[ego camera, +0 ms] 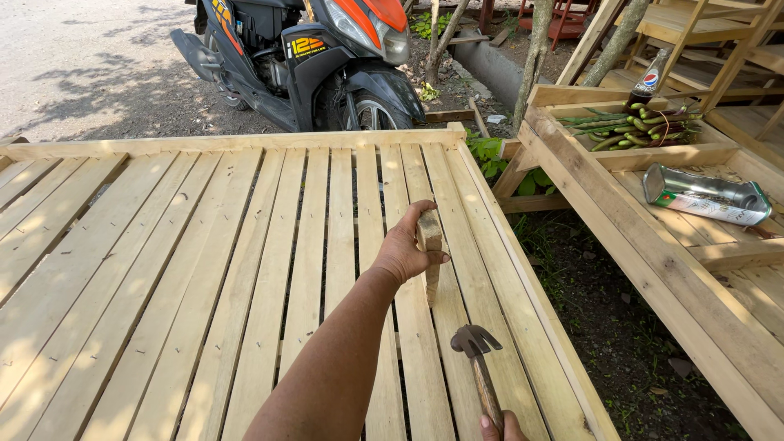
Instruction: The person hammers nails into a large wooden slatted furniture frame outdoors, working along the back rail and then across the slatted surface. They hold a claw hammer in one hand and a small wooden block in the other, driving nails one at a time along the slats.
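- The right hand [500,426] sits at the bottom edge, mostly cut off; its grip is clenched on the wooden handle of one claw hammer [480,367], whose dark steel head hangs just above the slats, claw toward the camera.
- The left hand [404,249] reaches out from the forearm; its grip is closed around one short wooden block [429,253], held upright with its lower end touching a slat near the right side of the frame.
- The slatted frame [204,269] looks largely built, as a judgement: long boards lie side by side with narrow gaps, rows of small nail marks run across them, and a rail closes the far end. About fourteen slats show; the left ones run out of view, so the count is rough.
- What is left cannot be read with certainty; the block is not fixed to anything and no loose nails show.
- To the right, a second wooden frame [653,253] stands apart across a strip of dirt and weeds. It carries one dented metal can [707,194] lying on its side, one bundle of green pods [633,129], and one dark bottle [648,82] standing upright.
- Farthest off, one scooter [302,57] is parked on bare ground beyond the rail, with thin tree trunks and stacked wooden furniture to its right.
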